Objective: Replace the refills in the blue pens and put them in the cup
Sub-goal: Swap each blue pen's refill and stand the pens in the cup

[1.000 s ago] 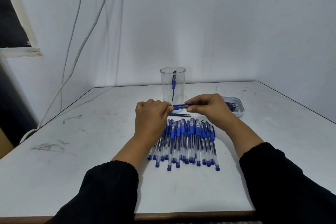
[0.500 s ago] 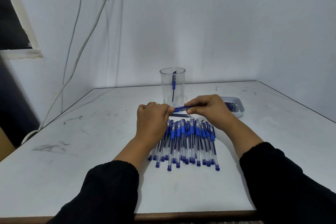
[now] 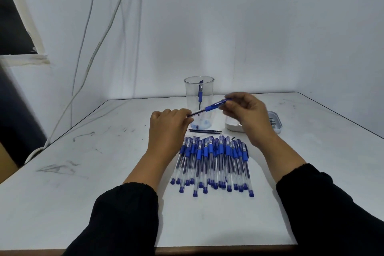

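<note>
Pinching slim blue pen (image 3: pixel 209 107) at both ends: left hand (image 3: pixel 168 127), right hand (image 3: pixel 245 114); clear cylindrical cup (image 3: pixel 198 97) behind.

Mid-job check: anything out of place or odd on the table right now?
Mostly tidy. Two loose refills lie on the bare table between the cup and the pen pile, outside the white tray. A tiny dark fleck sits beside them; what it is, I cannot tell.
</note>
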Motion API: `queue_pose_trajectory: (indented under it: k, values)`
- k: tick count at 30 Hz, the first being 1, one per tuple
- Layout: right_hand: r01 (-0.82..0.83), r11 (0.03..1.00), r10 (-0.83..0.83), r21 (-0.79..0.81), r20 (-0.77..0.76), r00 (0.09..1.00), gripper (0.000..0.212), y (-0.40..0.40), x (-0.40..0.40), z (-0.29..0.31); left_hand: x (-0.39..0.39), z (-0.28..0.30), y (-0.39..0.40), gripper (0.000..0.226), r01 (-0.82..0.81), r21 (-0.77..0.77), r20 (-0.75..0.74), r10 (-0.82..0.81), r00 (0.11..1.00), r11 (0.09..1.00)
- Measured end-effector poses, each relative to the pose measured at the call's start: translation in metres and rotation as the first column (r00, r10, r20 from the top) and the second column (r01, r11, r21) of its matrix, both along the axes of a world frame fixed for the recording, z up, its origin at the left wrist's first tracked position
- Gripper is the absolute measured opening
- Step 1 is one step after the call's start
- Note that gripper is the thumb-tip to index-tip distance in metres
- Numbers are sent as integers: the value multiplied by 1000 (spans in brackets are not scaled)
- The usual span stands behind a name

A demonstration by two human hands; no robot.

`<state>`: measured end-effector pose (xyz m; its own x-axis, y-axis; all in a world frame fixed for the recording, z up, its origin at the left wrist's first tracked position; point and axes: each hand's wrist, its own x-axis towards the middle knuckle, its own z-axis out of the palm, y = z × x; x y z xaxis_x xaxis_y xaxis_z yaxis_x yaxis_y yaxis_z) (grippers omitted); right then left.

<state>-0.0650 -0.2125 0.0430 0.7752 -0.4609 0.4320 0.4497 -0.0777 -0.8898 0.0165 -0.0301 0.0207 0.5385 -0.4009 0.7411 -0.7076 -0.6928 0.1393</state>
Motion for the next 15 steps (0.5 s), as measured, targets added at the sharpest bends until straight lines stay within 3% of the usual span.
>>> queue_pose_trajectory:
  k: [4,7,10,13,15]
  values:
    - [172,976,-190,132,133,973,21,-10,5,23,15,6,1,23,-53,-114,-119,39,992,992]
    - [330,936,-351,123,247,903,21,-15,16,56,29,18,-9,32,-50,-163,-196,18,980,985]
    - [462,887,-440,-12,287,851,20,-17,31,87,40,34,-28,57,-51,-153,-347,-5,938,987]
    - [475,851,-446,-224,169,879,16,-13,51,95,50,45,-47,82,-70,-106,-483,10,875,992]
    - [427,827,-432,-365,74,899,13,-8,64,89,56,46,-54,85,-77,-90,-505,21,863,993]
